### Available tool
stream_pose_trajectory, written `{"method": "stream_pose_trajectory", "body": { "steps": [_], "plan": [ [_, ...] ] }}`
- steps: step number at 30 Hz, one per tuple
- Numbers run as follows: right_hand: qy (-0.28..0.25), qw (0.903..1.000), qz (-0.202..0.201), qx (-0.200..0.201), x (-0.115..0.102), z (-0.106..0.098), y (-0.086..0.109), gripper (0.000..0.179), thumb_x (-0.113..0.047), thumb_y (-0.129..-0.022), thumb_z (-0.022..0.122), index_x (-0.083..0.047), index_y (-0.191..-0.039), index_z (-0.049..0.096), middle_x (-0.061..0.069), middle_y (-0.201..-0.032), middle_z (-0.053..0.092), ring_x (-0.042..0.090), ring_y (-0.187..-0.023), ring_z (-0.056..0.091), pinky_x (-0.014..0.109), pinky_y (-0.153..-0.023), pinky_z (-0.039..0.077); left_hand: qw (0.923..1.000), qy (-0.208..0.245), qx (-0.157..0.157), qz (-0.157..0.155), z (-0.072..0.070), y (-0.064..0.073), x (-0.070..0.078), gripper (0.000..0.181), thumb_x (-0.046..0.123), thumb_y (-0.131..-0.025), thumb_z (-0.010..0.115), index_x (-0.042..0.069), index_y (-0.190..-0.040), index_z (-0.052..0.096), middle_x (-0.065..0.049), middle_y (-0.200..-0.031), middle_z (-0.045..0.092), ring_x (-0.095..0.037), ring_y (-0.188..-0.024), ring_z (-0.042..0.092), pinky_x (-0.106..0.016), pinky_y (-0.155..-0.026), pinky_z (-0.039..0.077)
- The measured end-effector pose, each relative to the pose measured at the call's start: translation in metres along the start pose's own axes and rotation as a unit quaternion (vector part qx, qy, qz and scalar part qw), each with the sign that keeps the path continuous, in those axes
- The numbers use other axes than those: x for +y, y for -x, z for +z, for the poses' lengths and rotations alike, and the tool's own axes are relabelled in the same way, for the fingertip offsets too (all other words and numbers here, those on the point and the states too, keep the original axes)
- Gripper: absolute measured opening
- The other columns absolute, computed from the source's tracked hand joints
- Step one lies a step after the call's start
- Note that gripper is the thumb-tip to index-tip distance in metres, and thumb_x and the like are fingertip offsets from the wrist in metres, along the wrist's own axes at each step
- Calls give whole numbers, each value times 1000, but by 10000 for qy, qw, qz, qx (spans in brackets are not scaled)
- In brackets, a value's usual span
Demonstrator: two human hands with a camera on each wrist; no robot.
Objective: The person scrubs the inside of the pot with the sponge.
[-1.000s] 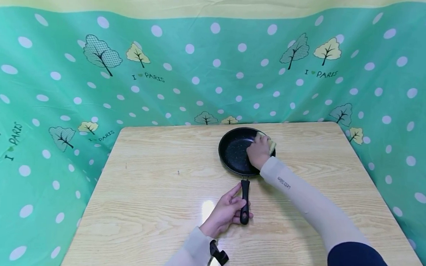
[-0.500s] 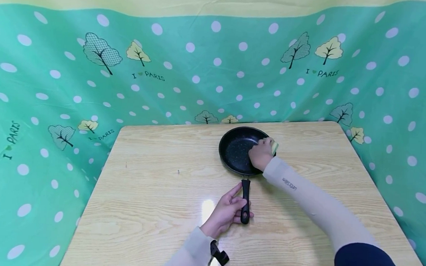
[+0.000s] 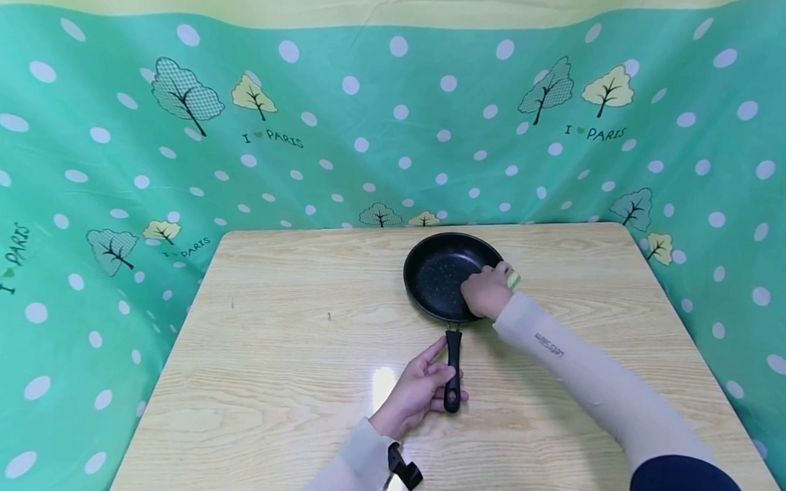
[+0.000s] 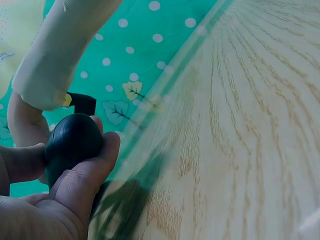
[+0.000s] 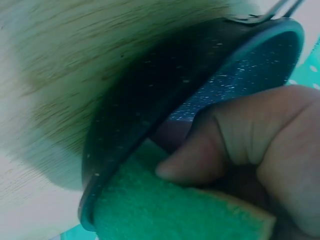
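Observation:
A black speckled frying pan [image 3: 438, 274] sits toward the back of the table, its handle [image 3: 453, 352] pointing at me. My left hand [image 3: 419, 388] grips that handle, and the left wrist view shows thumb and fingers around its rounded end [image 4: 75, 140]. At the pan's right rim, my right hand [image 3: 487, 289] pinches a green and yellowish sponge [image 5: 170, 205]. In the right wrist view the sponge lies against the rim, with the thumb pressed on its green face. The head view hides most of the sponge behind the fingers.
The pan rests on a light wooden table [image 3: 294, 359]. A green dotted curtain [image 3: 346, 124] with printed trees hangs behind the table and along both sides. A black strap with a small block [image 3: 404, 466] is worn on the left wrist.
My right hand has slid with the sponge along the pan's right side, toward me and slightly right. The left hand keeps its hold on the handle, and the pan stays put.

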State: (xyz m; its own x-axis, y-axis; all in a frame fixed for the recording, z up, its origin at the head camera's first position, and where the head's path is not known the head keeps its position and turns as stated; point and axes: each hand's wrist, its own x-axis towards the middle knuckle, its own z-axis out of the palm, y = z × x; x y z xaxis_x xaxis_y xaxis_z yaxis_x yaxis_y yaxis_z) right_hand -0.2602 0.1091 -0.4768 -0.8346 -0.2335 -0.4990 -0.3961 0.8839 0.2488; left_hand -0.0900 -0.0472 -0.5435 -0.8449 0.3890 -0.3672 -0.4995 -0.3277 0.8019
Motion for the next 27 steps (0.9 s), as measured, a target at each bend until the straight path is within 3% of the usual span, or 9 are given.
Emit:
{"method": "stream_pose_trajectory", "body": {
  "steps": [4,9,14,19,21,23,25,27],
  "plan": [
    [-300,9994,-127,-89,1,-3,4,32,-9,-98,68,-2,-129,72,23,-131,67,45,-121,59,79,-106,35,10000,-61,19,26,0,0,1,72,2,-107,58,18,-169,26,-15,-111,69,-22,-79,77,-34,-66,65],
    [-783,9958,-389,-257,5,-10,10,34,-7,-100,63,-2,-133,70,23,-134,67,40,-117,63,78,-107,33,10000,-25,43,25,2,-1,1,71,2,-106,58,17,-169,27,-10,-104,69,-22,-79,77,-37,-69,66],
    [-1332,9873,-779,-389,9,-17,18,34,-10,-102,60,-3,-134,69,18,-134,67,29,-108,62,65,-108,42,10000,-12,56,27,2,-1,0,72,1,-106,58,15,-169,27,-7,-100,67,-23,-79,77,-39,-70,66],
    [-1977,9678,-1484,-469,9,-22,25,34,-5,-98,57,-2,-127,75,15,-130,71,25,-109,64,47,-103,55,10000,-28,59,38,3,0,-1,72,1,-106,58,14,-169,25,-10,-104,68,-22,-79,77,-37,-69,66],
    [-2176,9602,-1679,-496,9,-23,25,34,-2,-95,56,-2,-121,78,12,-121,74,22,-104,65,41,-97,57,10000,-8,64,30,3,0,0,72,1,-106,58,15,-169,26,-9,-102,68,-22,-78,77,-38,-69,66],
    [-2319,9548,-1789,-516,9,-23,24,30,0,-91,55,-4,-106,81,5,-99,73,17,-88,63,33,-82,57,10000,-2,70,42,3,0,-1,72,1,-106,58,15,-169,26,-8,-101,68,-22,-78,77,-38,-70,66],
    [-2447,9499,-1852,-589,10,-23,23,26,0,-90,55,-7,-91,79,-1,-81,62,14,-72,51,28,-67,47,10000,-18,86,29,3,0,-1,72,1,-106,59,15,-169,27,-9,-103,68,-23,-79,77,-39,-70,66],
    [-2561,9450,-1927,-653,12,-23,21,26,1,-89,55,-6,-90,80,0,-83,64,14,-72,49,28,-68,47,9999,-41,103,37,3,0,-1,72,2,-106,59,15,-169,27,-11,-105,69,-23,-80,77,-39,-70,66]
  ]
}}
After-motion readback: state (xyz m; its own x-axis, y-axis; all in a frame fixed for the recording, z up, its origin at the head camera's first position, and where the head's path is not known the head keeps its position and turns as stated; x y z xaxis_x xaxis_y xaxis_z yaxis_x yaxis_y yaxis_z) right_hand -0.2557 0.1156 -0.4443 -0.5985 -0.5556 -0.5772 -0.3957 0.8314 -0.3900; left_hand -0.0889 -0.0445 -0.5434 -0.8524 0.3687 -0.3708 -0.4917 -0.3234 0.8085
